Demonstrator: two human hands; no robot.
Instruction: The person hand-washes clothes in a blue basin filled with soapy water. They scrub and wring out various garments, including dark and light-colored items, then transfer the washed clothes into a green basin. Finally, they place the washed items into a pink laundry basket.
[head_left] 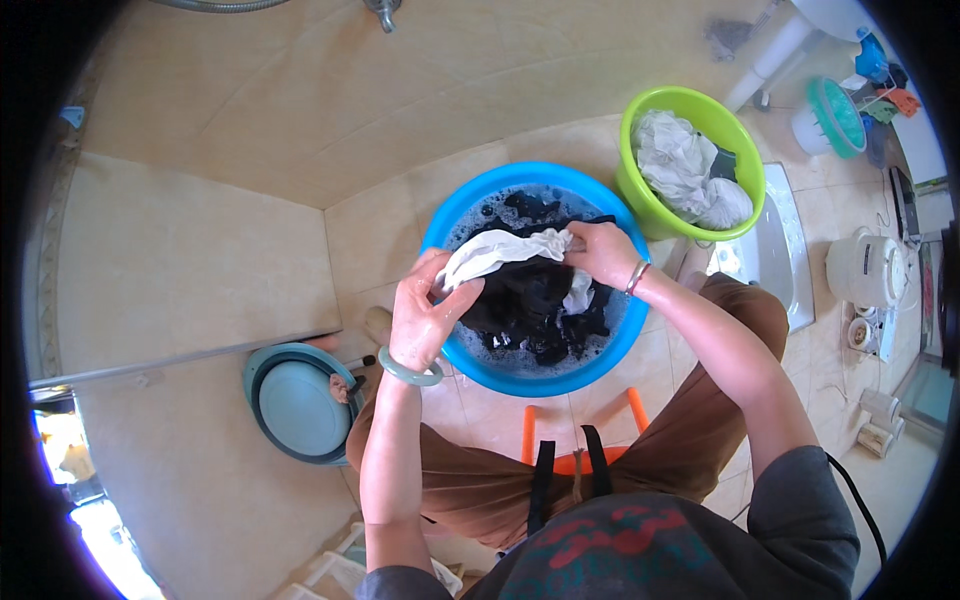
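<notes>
Working the white cloth (505, 252) over the blue basin (545, 384), apparently at a hand-washing step. Gripping one end between the thumb and curled fingers of the left hand (421, 312); pinching the bunched opposite end with the right hand (603, 254). Spanning the gap between both sets of fingertips, above dark laundry (530, 300) lying in suds (497, 355) below the fingers. Probably calling next for a firm two-handed grip while rubbing or wringing, and for clearance from the green bucket (640, 200) beyond the right fingers.
</notes>
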